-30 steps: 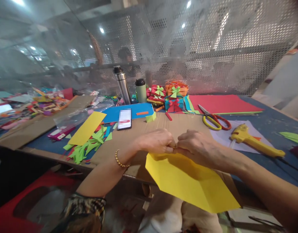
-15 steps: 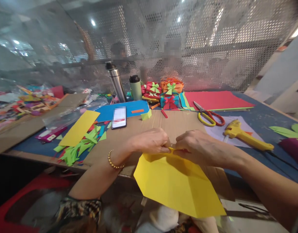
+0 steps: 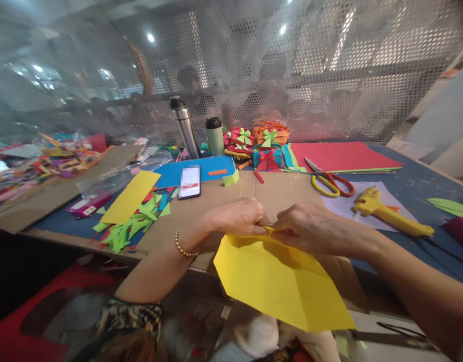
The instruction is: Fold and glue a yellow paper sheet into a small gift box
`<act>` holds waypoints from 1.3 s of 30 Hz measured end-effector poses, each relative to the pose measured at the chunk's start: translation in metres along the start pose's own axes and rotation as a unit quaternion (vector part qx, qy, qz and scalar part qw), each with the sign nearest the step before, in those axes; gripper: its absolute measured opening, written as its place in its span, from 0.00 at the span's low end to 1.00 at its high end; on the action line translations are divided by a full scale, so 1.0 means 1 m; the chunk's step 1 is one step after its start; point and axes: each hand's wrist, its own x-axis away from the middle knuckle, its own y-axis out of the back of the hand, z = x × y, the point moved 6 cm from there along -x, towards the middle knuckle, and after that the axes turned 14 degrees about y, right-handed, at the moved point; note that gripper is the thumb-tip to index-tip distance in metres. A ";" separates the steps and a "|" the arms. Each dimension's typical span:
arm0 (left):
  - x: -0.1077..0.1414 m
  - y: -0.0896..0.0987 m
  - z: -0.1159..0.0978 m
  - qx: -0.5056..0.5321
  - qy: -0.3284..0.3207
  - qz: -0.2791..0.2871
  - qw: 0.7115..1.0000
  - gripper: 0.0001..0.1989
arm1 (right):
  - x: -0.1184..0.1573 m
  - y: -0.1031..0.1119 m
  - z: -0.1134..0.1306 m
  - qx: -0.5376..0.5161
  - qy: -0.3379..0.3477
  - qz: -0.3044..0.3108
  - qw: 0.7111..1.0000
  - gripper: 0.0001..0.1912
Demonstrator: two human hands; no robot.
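A sheet of yellow paper point(image 3: 276, 281) with crease lines hangs over the front edge of the table toward my lap. My left hand point(image 3: 241, 216) pinches its top edge, thumb and fingers closed. Right beside it, my right hand point(image 3: 310, 229) grips the same edge with curled fingers. The two hands nearly meet at a fold in the paper, and the fingertips partly hide it. Under both hands lies a brown cardboard sheet point(image 3: 201, 221).
Right of my hands are scissors point(image 3: 329, 183) and a yellow glue gun point(image 3: 389, 211) with a cord. Ahead stand a steel flask point(image 3: 186, 128), a green bottle point(image 3: 215, 138) and small paper boxes point(image 3: 267, 158). A phone point(image 3: 189, 182) and green paper scraps point(image 3: 135, 223) lie left.
The view has shifted slightly, so everything sits a little further right. Both hands keep their hold on the yellow paper, with hardly any movement against the table.
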 end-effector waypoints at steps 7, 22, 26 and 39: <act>-0.001 0.000 -0.001 0.014 0.008 0.006 1.000 0.17 | -0.001 -0.003 0.001 -0.002 0.013 0.003 1.000 0.16; -0.001 0.000 0.000 0.015 0.012 0.013 1.000 0.17 | 0.000 -0.002 0.001 0.008 0.016 0.002 1.000 0.17; 0.000 -0.003 0.001 0.003 0.012 0.011 1.000 0.17 | 0.001 -0.001 0.000 0.008 0.002 -0.001 1.000 0.16; 0.001 -0.005 0.005 0.024 0.024 0.016 0.999 0.17 | -0.001 -0.004 0.002 -0.010 0.019 -0.027 0.999 0.14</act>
